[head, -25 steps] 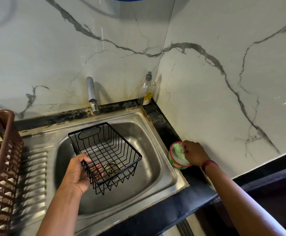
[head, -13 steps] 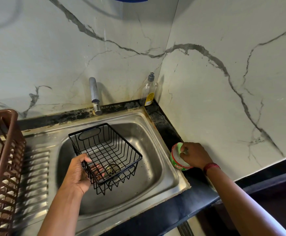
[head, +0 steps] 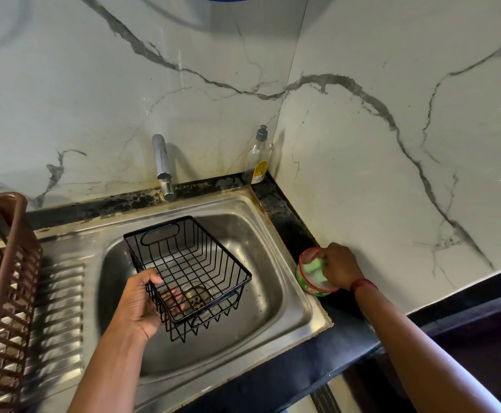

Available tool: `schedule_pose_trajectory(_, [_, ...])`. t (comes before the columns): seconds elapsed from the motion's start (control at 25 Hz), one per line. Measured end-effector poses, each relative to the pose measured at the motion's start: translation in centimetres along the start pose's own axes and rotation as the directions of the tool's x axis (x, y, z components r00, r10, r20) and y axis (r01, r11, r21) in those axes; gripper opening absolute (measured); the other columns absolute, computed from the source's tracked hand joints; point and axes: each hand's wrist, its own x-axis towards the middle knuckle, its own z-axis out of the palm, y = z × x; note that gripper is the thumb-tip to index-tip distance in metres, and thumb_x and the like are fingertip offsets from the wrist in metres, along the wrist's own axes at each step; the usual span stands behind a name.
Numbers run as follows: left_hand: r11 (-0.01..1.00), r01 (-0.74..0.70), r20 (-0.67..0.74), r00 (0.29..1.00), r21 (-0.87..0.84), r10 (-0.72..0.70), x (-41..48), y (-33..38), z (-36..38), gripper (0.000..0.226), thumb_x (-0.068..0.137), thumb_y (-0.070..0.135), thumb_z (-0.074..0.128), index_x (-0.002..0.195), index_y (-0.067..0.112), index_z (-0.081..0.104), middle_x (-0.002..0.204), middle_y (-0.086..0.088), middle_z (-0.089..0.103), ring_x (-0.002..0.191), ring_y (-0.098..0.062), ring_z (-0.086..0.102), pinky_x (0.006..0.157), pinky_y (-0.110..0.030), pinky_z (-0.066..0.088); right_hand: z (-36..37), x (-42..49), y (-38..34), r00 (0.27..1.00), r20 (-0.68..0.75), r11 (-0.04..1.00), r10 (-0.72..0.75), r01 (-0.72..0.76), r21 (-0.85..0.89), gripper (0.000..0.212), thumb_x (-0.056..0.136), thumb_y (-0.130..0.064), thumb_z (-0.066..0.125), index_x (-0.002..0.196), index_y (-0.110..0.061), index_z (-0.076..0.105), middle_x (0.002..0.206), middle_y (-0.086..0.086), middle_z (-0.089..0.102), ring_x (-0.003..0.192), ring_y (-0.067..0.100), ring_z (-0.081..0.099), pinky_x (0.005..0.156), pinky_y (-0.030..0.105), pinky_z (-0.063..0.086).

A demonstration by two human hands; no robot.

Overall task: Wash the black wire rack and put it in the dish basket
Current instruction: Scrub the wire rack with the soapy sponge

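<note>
the black wire rack point(head: 194, 263), a rectangular basket of thin metal bars with an oval handle slot in its far end, is over the bowl of the stainless steel sink point(head: 273, 308), open side up and tilted, with the round drain point(head: 197, 298) showing through its wires. the left hand point(head: 142, 305) holds it by the near left rim, thumb hooked over the top wire and fingers curled under and inside the mesh. the right hand point(head: 340, 268) is on the black stone counter point(head: 285, 216) to the right of the sink, its fingers closed round a pale green sponge point(head: 313, 268) that it presses into a small round soap tub with a red rim and green label point(head: 315, 289); the tub sits just beside the sink's right edge, close to the white marble-patterned wall point(head: 392, 174). a brown slatted plastic dish basket point(head: 2, 278) stands on the ribbed drainboard at the far left, well apart from the rack. behind the bowl rises a chrome tap point(head: 163, 165), and a clear plastic bottle with a grey cap and yellow label point(head: 258, 158) stands in the back corner.
</note>
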Motion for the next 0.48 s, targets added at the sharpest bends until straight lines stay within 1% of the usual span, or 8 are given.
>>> schedule_pose_trajectory(0.12, [1.000,-0.002,0.011,1.000,-0.002,0.002,0.3,0.0,-0.2,0.086,0.056,0.009,0.062,0.140,0.013,0.041,0.141,-0.031,0.050,0.127,-0.044,0.055,0.100,-0.062,0.048,-0.1,-0.2,-0.2,0.999,-0.038,0.995,0.033,-0.030,0.093,0.047,0.075,0.005,0.050,0.098,-0.026,0.077,0.103,0.012,0.065,0.094,0.031,0.059,0.073,0.028,0.040])
schedule_pose_trajectory(0.16, [1.000,0.000,0.010,1.000,-0.003,0.000,0.3,-0.1,-0.2,0.086,0.056,0.009,0.062,0.140,0.012,0.041,0.142,-0.031,0.050,0.127,-0.044,0.055,0.100,-0.062,0.048,-0.1,-0.3,-0.2,0.999,-0.035,0.991,0.041,-0.036,0.125,0.048,0.073,0.007,0.050,0.096,-0.025,0.078,0.101,0.012,0.067,0.093,0.030,0.060,0.074,0.028,0.042])
schedule_pose_trajectory(0.28, [1.000,0.003,-0.003,1.000,-0.005,-0.003,0.3,0.0,-0.2,0.087,0.056,0.009,0.060,0.142,0.012,0.042,0.138,-0.029,0.052,0.122,-0.043,0.057,0.101,-0.062,0.047,-0.7,-0.3,-0.4,0.995,0.014,0.975,0.101,-0.102,0.196,0.041,0.075,0.001,0.055,0.102,-0.022,0.076,0.106,0.008,0.070,0.096,0.026,0.061,0.075,0.024,0.043])
schedule_pose_trajectory(0.36, [1.000,0.011,-0.011,1.000,-0.002,-0.011,0.3,0.0,-0.1,0.088,0.057,0.009,0.060,0.143,0.012,0.041,0.132,-0.028,0.054,0.117,-0.042,0.058,0.099,-0.061,0.048,-1.1,-0.4,-0.4,0.991,0.063,0.965,0.119,-0.130,0.226,0.037,0.074,-0.006,0.063,0.106,-0.024,0.075,0.103,0.002,0.069,0.094,0.022,0.061,0.073,0.023,0.044])
schedule_pose_trajectory(0.44, [1.000,0.011,-0.016,1.000,-0.002,-0.011,0.3,0.1,0.0,0.088,0.057,0.009,0.059,0.143,0.013,0.041,0.133,-0.029,0.054,0.121,-0.042,0.058,0.101,-0.062,0.047,-1.2,-0.6,-0.3,0.993,0.070,0.968,0.090,-0.104,0.229,0.041,0.070,-0.007,0.070,0.106,-0.024,0.074,0.099,0.000,0.067,0.093,0.021,0.061,0.072,0.024,0.045])
schedule_pose_trajectory(0.48, [1.000,0.013,-0.018,1.000,-0.002,-0.013,0.3,0.1,0.0,0.088,0.057,0.008,0.059,0.143,0.013,0.040,0.134,-0.030,0.053,0.123,-0.043,0.057,0.102,-0.062,0.046,-1.0,-0.8,-0.3,0.996,0.043,0.975,0.082,-0.089,0.206,0.040,0.068,-0.008,0.073,0.106,-0.022,0.073,0.100,0.002,0.068,0.093,0.022,0.062,0.072,0.025,0.046])
